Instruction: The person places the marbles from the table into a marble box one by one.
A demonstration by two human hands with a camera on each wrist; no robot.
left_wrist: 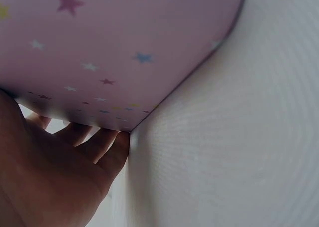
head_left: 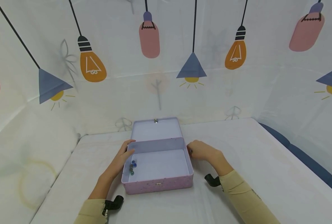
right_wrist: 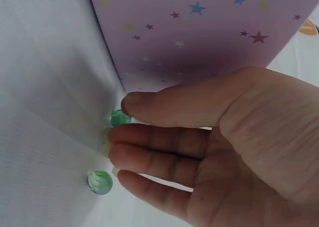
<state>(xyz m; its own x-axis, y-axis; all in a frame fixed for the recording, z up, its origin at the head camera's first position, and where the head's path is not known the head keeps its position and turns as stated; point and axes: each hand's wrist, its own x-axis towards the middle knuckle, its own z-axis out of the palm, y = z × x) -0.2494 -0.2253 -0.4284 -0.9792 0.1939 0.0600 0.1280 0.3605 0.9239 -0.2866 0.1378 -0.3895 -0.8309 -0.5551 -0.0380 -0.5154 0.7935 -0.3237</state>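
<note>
A pink tin box [head_left: 158,187] with printed stars stands on the white table, its hinged lid [head_left: 156,130] thrown back. Several small blue and green marbles [head_left: 132,170] lie inside at the left. My left hand [head_left: 121,160] holds the box's left side, thumb over the rim; in the left wrist view its fingers [left_wrist: 97,146] lie along the outer wall. Outside the right wall, my right hand [head_left: 203,151] reaches low. In the right wrist view, its thumb and index fingertip pinch a green marble [right_wrist: 120,118] at the table. Another green marble [right_wrist: 100,182] lies near the other fingertips.
White cloth covers the tabletop [head_left: 239,146]. A white curtain [head_left: 166,90] printed with lamps and bulbs hangs behind it, close to the raised lid. Dark blue padding [head_left: 309,158] runs along the right edge. Black wrist mounts [head_left: 114,203] stick out from both sleeves.
</note>
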